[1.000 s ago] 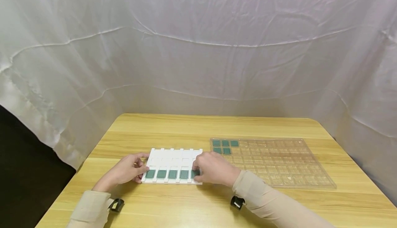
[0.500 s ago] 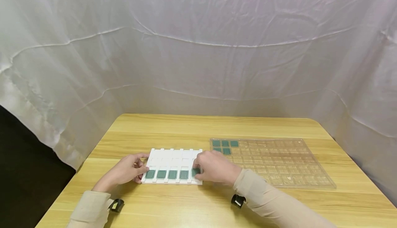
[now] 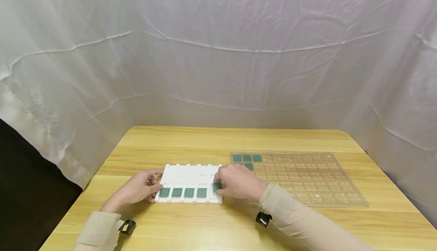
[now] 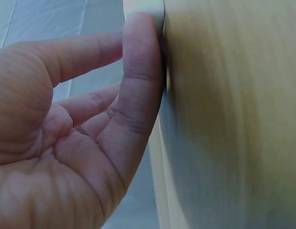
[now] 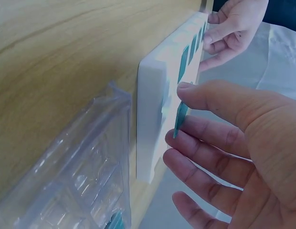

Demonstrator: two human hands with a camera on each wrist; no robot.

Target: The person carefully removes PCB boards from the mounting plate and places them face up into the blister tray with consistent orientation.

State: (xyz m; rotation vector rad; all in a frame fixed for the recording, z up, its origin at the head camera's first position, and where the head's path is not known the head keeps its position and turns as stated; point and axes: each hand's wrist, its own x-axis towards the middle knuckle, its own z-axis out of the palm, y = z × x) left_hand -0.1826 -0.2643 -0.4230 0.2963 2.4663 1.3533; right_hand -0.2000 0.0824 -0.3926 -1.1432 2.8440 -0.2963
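A white slotted tray [image 3: 190, 170] lies on the table, with a row of green square chips [image 3: 189, 193] in its near slots. My left hand [image 3: 138, 185] holds the tray's left end, thumb on the near corner and other fingers along the side. In the left wrist view, a fingertip meets the tray's end [image 4: 144, 5]. At the tray's right end, my right hand [image 3: 239, 182] pinches one green chip [image 5: 181, 118] between thumb and fingers. That chip is tilted and stands a little off the near right slot, partly hidden by the hand in the head view.
Right of the white tray lies a clear plastic tray [image 3: 307, 179] with many pockets; several green chips [image 3: 247, 158] sit in its far left corner. My right forearm crosses its near left part. A pale curtain [image 3: 218, 72] hangs round the wooden table [image 3: 191, 228].
My right hand has moved slightly away and to the right, bringing the pinched chip up from the near right slot. The left hand keeps its hold on the white tray.
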